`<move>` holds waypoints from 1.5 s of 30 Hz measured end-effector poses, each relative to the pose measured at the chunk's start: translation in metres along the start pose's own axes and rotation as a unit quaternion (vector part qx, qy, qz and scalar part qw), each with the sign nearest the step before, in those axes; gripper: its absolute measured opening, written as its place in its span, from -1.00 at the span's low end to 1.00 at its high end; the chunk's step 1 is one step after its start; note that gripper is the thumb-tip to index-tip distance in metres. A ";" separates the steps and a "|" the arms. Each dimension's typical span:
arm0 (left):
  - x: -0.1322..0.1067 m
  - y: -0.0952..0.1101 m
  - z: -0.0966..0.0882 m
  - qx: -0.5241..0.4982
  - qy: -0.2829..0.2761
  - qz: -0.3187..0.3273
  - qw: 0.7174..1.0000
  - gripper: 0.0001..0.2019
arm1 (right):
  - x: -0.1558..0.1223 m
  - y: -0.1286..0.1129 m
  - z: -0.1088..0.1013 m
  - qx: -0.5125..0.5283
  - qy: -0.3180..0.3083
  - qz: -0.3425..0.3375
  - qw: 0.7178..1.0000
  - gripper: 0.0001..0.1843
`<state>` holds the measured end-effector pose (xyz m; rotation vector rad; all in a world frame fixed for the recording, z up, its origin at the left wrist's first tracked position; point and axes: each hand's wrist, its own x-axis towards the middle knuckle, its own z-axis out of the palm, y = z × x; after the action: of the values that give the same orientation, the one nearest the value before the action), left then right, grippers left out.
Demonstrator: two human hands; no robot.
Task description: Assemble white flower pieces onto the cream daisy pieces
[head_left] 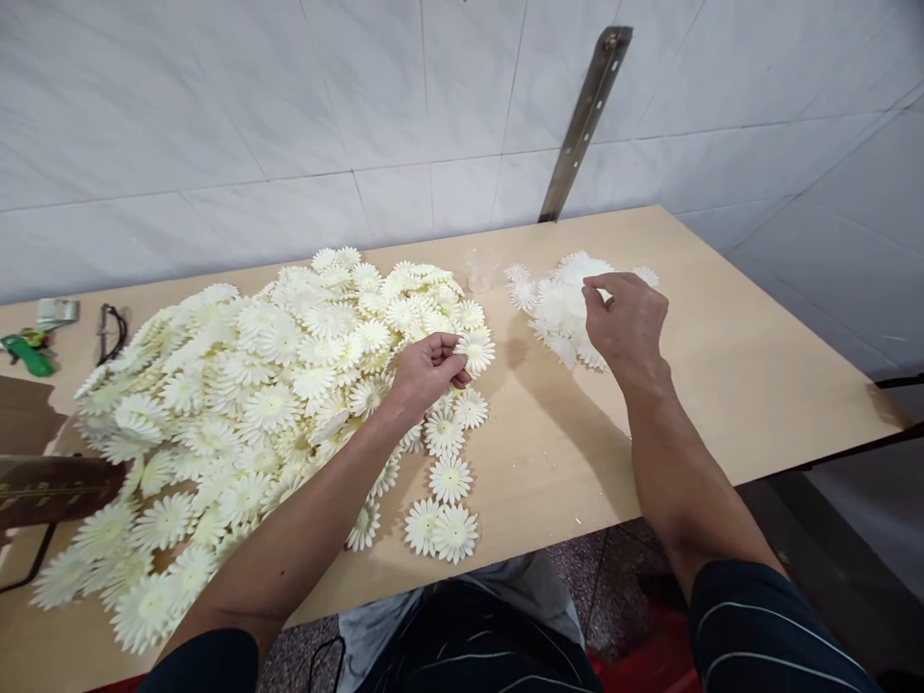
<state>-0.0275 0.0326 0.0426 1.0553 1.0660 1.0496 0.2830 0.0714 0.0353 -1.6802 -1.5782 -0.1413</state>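
Note:
My left hand [434, 368] pinches a cream artificial flower [476, 353] between thumb and fingers, at the right edge of a large heap of similar flowers [274, 404]. My right hand [628, 318] is raised over a smaller pile of white, translucent flower pieces [570, 303]. Its thumb and forefinger are pressed together, and whatever is between them is too small to make out. Below my left hand, several loose flowers [450, 478] lie on the table in a rough line toward the front edge.
The wooden table [736, 366] meets a tiled wall, where a metal bracket [586, 125] stands upright. A clear plastic cup [479, 269] sits between the piles. Far left are a green tool [30, 354], dark-framed glasses [112, 332] and a brown object [58, 489].

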 end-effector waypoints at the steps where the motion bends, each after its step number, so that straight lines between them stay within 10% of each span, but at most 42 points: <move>1: -0.001 0.001 0.000 -0.001 0.000 -0.003 1.000 -0.72 | -0.002 -0.007 -0.001 0.019 0.005 0.002 1.000 -0.73; 9: -0.003 0.001 0.002 0.006 -0.008 -0.005 1.000 -0.72 | -0.047 -0.089 0.011 0.272 -0.185 0.021 0.944 -0.50; 15: -0.004 0.000 0.004 0.017 -0.013 0.002 1.000 -0.77 | -0.055 -0.100 0.019 0.312 -0.352 0.101 0.877 -0.29; 45: -0.005 0.003 0.003 -0.027 -0.068 -0.081 0.994 -0.71 | -0.058 -0.117 0.014 0.207 -0.289 0.002 0.935 -0.33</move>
<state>-0.0256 0.0276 0.0465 0.9652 0.9905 0.8591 0.1620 0.0217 0.0468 -1.4502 -1.8563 0.7042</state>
